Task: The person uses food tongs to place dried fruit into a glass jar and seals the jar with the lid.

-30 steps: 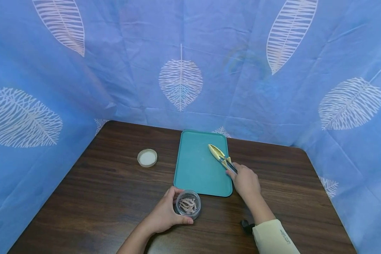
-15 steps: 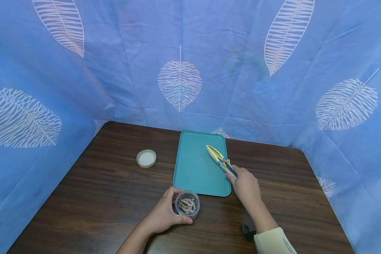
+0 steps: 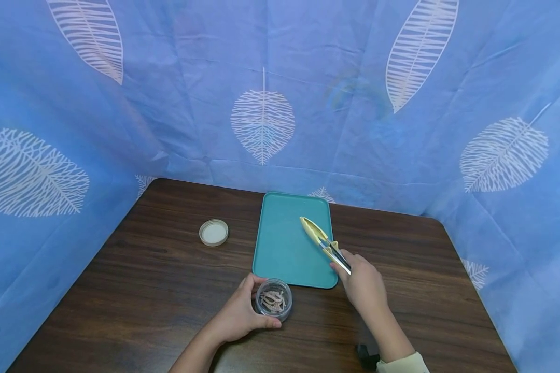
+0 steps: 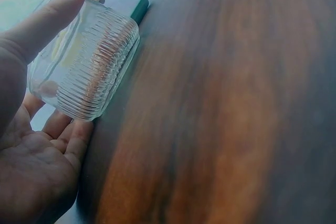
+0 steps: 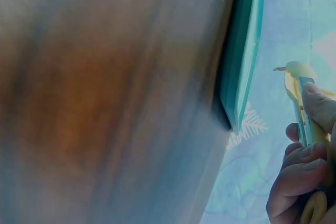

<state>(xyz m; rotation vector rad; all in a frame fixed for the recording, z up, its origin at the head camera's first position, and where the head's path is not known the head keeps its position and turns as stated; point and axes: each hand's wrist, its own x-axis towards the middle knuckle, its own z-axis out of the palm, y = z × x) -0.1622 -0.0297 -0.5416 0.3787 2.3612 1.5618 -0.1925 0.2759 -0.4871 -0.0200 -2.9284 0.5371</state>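
Observation:
My left hand grips a clear ribbed jar, thumb on the near side and fingers on the far side. The jar has no lid on and holds pale pinkish-brown strips. Above the right half of a teal tray, my right hand holds tongs with pale yellow heads and metal arms. The tongs point away and to the left. In the right wrist view, a small brownish bit sticks out at the tongs' tip; what it is cannot be made out.
A round lid with a white inside lies left of the tray on the dark wooden table. A black device is at my right wrist. Blue leaf-patterned cloth hangs behind the table and at its sides.
The tongs and my right hand have come slightly back toward me. My left hand keeps its hold on the jar. The whole head view has shifted a little.

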